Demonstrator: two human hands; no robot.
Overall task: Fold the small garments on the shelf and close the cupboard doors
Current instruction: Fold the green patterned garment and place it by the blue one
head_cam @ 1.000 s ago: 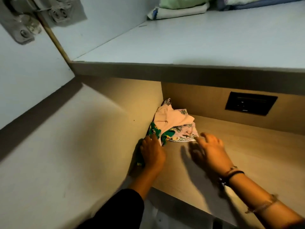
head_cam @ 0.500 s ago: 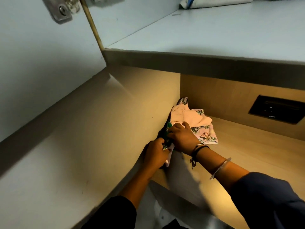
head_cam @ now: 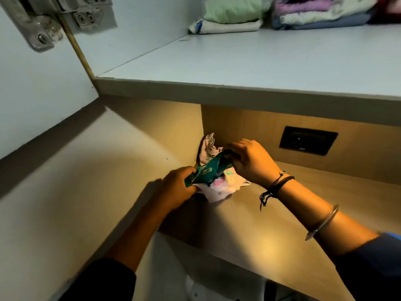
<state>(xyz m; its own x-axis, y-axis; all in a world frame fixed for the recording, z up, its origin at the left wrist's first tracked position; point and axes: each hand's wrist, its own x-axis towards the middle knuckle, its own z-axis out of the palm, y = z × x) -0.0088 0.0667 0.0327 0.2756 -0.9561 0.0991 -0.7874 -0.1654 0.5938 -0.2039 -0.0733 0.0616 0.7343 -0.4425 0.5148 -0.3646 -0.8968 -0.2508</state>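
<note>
A small green patterned garment is stretched between my two hands just above the wooden shelf. My left hand grips its lower left end. My right hand grips its upper right end. Under it a white and pink printed garment lies crumpled on the shelf. Another pale printed garment is bunched in the back left corner, partly hidden by my hands.
The open cupboard door with its metal hinge stands at the left. A grey upper shelf carries folded clothes at its back. A dark socket plate sits in the back wall.
My hands have lifted the green garment off the pile and pulled it apart between them. My right hand moved from the shelf board up to the garment.
</note>
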